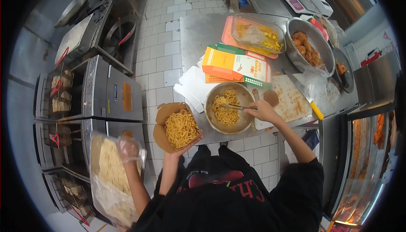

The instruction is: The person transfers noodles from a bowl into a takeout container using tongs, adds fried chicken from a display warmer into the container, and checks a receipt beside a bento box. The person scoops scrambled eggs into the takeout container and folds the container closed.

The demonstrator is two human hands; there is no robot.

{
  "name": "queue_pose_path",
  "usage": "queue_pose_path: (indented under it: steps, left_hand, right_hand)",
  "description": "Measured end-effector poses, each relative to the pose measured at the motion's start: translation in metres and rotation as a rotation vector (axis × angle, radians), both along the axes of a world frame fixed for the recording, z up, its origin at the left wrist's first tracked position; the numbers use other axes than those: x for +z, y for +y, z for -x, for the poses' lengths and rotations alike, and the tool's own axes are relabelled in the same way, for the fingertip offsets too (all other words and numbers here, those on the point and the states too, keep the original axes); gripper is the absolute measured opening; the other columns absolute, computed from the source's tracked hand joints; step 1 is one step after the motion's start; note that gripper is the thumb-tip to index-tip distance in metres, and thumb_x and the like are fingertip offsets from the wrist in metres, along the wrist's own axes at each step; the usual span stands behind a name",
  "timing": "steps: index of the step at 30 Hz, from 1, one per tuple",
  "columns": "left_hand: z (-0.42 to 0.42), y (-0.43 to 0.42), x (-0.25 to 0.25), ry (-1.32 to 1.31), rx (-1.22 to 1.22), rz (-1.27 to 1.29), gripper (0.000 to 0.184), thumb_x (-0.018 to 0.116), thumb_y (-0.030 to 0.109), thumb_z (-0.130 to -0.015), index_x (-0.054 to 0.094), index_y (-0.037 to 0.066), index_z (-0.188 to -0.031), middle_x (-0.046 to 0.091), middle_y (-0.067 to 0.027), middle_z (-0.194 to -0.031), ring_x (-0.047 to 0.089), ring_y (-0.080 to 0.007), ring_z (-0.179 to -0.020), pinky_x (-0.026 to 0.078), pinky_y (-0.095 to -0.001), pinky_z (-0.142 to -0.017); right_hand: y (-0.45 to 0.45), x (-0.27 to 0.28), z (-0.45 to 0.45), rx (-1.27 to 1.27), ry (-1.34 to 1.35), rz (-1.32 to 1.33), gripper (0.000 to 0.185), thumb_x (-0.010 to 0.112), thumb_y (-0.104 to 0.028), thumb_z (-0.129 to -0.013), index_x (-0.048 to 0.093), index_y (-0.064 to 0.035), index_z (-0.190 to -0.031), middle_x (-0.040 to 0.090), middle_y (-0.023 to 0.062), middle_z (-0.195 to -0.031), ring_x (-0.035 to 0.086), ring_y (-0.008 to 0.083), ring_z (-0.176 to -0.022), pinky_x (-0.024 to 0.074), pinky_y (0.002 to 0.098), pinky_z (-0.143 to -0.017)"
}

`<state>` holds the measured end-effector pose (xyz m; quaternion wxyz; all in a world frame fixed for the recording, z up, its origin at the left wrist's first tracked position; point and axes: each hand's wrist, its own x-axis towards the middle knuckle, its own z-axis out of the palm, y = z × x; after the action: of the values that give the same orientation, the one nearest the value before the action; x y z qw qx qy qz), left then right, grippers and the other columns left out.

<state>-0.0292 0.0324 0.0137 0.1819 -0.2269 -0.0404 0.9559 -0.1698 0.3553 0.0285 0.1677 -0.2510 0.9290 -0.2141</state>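
My left hand (185, 146) supports an open brown cardboard takeaway box (163, 137) from below and at its right side. Yellow noodles (182, 127) fill the box, and its flaps stand up. Closed around a pair of metal tongs (233, 106), my right hand (263, 111) is over the right rim of a steel mixing bowl (210, 120). The tongs' tips reach into a smaller heap of noodles (228, 116) in that bowl. Box and bowl are side by side, with the box off the table's left edge.
Another person's gloved hand (129, 148) is over a tray of pale flour (108, 164) at left. Printed cartons (237, 65), a glass dish (258, 42) and a bowl of fried pieces (289, 31) stand behind. A yellow-handled knife (316, 110) lies on a stained board (287, 101) at right.
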Motion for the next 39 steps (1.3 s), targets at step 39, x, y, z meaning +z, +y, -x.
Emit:
queue_pose_path:
  steps: [39]
  left_hand:
    - [0.053,0.016,0.03,0.289,-0.064,-0.071,0.062,0.031,0.054,-0.088,0.035,0.01,-0.132,0.039,-0.0202,-0.131,0.038,-0.0466,-0.117,0.035,-0.054,-0.098]
  right_hand:
    - [0.037,0.305,-0.073,-0.321,-0.086,0.6,0.034,0.054,-0.029,-0.088,0.058,0.0031,-0.079,0.036,-0.0048,-0.046,0.028,0.0013,-0.035,0.0174,0.0192,-0.034]
